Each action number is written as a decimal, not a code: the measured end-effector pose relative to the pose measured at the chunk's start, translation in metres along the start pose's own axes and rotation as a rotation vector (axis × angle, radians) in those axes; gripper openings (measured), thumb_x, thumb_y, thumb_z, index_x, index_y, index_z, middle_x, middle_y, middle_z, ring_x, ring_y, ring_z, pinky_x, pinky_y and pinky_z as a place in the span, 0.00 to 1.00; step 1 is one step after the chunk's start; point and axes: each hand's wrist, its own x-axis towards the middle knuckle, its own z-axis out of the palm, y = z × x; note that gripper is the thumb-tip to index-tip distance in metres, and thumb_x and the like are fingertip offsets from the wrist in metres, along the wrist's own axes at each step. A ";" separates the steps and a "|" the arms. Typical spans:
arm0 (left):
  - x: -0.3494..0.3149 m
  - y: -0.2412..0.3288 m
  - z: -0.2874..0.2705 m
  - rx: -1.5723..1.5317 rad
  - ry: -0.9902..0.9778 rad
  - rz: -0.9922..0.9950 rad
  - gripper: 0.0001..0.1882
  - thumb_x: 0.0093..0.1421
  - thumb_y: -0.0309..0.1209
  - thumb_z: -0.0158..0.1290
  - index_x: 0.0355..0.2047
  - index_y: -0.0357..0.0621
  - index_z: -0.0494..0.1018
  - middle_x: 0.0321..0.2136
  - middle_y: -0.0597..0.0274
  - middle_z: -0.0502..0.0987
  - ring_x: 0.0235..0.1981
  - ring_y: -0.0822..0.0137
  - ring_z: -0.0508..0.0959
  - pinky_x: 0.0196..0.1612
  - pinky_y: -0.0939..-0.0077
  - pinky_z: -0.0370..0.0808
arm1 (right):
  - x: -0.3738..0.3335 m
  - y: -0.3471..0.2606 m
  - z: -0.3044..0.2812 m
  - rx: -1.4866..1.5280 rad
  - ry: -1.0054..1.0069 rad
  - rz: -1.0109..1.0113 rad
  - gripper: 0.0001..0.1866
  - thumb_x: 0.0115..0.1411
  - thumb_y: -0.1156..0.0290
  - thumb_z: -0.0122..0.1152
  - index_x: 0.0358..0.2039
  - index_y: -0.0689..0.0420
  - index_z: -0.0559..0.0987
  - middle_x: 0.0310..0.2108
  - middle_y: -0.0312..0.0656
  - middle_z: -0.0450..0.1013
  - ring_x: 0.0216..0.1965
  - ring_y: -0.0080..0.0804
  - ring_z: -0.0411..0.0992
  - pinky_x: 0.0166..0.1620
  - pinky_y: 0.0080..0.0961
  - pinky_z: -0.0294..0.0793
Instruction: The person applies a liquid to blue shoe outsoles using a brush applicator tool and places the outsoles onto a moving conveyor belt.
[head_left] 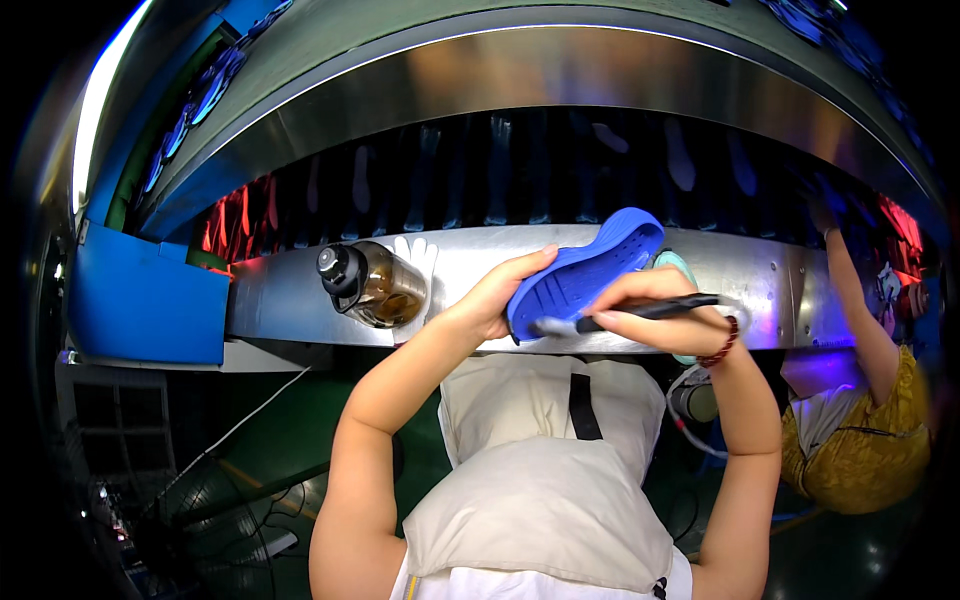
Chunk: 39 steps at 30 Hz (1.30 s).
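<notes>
My left hand (498,295) grips a blue shoe sole (570,275) by its left end, thumb on the near edge. The sole is tilted, its cupped inner side with small holes and ridges turned up toward me. In my right hand (665,310) is a slim brush (660,306) with a black handle and a pale, blurred tip. That tip is at the sole's near left end, seemingly touching the inside. Behind my right hand, a mint-green item (676,264) is partly hidden, so its kind is unclear.
A dark-capped bottle (375,285) of brown liquid stands left on the metal ledge (480,245), by a white glove (418,250). Beyond runs a dark opening with rows of sole-like shapes, red-lit at both ends. At right, another person's arm (865,305) reaches toward it. A blue box (150,295) sits left.
</notes>
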 end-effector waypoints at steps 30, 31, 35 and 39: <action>0.010 -0.028 -0.006 0.303 0.211 0.342 0.21 0.61 0.37 0.40 0.51 0.37 0.62 0.41 0.60 0.71 0.38 0.73 0.71 0.43 0.80 0.67 | 0.054 0.052 0.009 0.221 0.501 0.262 0.18 0.56 0.64 0.52 0.15 0.63 0.72 0.12 0.40 0.69 0.11 0.22 0.68 0.15 0.13 0.66; 0.010 -0.030 -0.008 0.274 0.219 0.344 0.22 0.61 0.38 0.41 0.52 0.37 0.62 0.41 0.60 0.71 0.38 0.72 0.71 0.43 0.80 0.68 | 0.052 0.054 0.006 0.221 0.567 0.235 0.18 0.56 0.63 0.52 0.16 0.63 0.72 0.13 0.41 0.69 0.11 0.22 0.68 0.15 0.13 0.67; 0.014 -0.031 -0.017 0.066 0.224 0.262 0.23 0.61 0.41 0.41 0.51 0.38 0.62 0.42 0.58 0.71 0.39 0.69 0.73 0.43 0.77 0.70 | 0.046 0.070 -0.007 0.369 0.747 0.199 0.17 0.56 0.62 0.53 0.20 0.65 0.74 0.17 0.41 0.71 0.16 0.25 0.72 0.20 0.14 0.71; 0.018 -0.029 -0.011 -0.073 0.200 0.201 0.24 0.61 0.45 0.38 0.48 0.40 0.62 0.42 0.54 0.71 0.40 0.62 0.74 0.42 0.63 0.72 | 0.043 0.087 0.003 0.440 0.846 0.128 0.12 0.52 0.67 0.60 0.31 0.63 0.76 0.27 0.40 0.73 0.29 0.22 0.73 0.33 0.14 0.72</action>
